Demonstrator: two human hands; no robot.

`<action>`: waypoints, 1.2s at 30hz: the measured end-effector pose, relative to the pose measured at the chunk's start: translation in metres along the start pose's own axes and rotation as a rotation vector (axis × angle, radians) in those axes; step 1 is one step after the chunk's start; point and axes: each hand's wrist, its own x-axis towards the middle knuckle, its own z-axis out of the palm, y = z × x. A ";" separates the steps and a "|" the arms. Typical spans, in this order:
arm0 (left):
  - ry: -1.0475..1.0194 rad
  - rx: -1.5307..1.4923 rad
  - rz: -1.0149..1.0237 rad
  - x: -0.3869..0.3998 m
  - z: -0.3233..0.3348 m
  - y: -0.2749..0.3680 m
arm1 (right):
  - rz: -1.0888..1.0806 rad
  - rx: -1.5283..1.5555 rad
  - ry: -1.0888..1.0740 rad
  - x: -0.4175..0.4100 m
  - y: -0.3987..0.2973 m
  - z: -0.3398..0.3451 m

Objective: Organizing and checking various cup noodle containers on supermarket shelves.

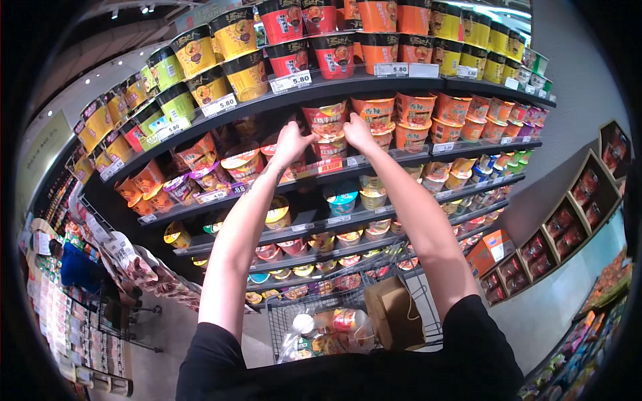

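Note:
Both arms reach out to a shelf of instant noodle cups. My left hand is at the left side of a stack of red noodle cups, its fingers bent near the lower part of the upper cup. At the right side of that stack is my right hand, fingers curled, close to an orange noodle cup. Whether either hand grips the upper red cup cannot be told. Below the stack, a red and yellow tag sits on the shelf edge. Left of my left hand stand red and white cups.
A wire shopping cart below holds a brown paper bag and bagged packages. Above the hands runs a shelf edge bearing stacked cups. A person in blue is by another cart at left. Wooden display boxes stand at right.

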 end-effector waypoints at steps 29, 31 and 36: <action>-0.971 0.004 -0.728 -0.663 0.154 -0.068 | 0.630 0.308 -1.022 -0.556 0.001 -0.075; -0.881 -0.065 -0.662 -0.666 0.167 -0.080 | 0.600 0.260 -1.001 -0.556 0.003 -0.077; -0.868 -0.072 -0.699 -0.661 0.180 -0.089 | 0.585 0.257 -0.926 -0.566 0.010 -0.078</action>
